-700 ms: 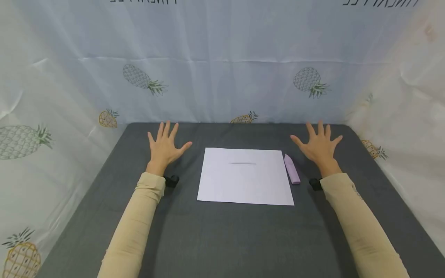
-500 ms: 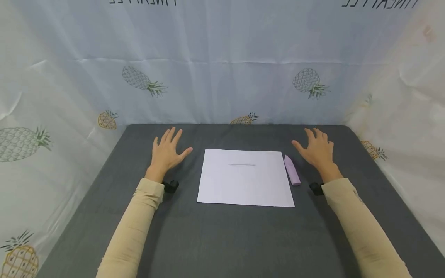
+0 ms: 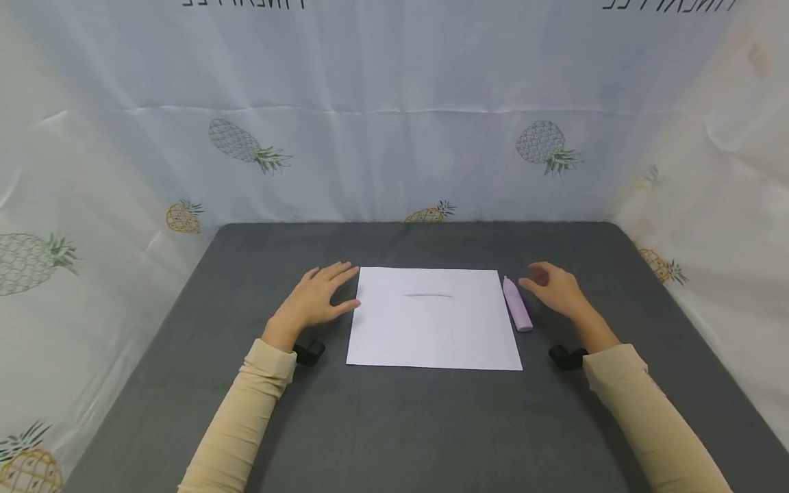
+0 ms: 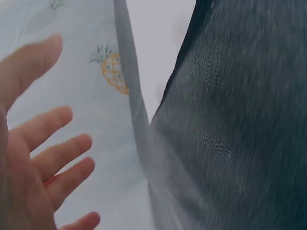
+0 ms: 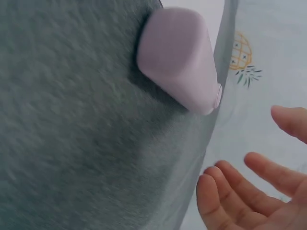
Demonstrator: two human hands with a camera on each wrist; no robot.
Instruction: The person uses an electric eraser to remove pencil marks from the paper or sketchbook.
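Observation:
A white sheet of paper [image 3: 431, 329] lies on the dark grey cloth, with a thin grey line near its far edge. Along its right edge lies a lilac bottle [image 3: 518, 306], narrow tip pointing away; the right wrist view shows its broad base [image 5: 168, 43] close up. My left hand [image 3: 316, 301] is at the paper's left edge, fingers spread and thumb apart; whether it touches the paper I cannot tell. Just right of the bottle is my right hand [image 3: 557, 290], fingers loosely bent and holding nothing. In the right wrist view a gap separates the fingertips [image 5: 208, 191] from the bottle.
A dark grey cloth [image 3: 394, 431] covers the table. White curtains with printed pineapples [image 3: 370, 164] hang at the back and both sides. Black wrist cameras [image 3: 310, 352] sit by the cuffs of both beige sleeves [image 3: 237, 418].
Both hands have come down from the far part of the table, the left moving toward the paper and the right toward the bottle. The right fingers went from spread to bent.

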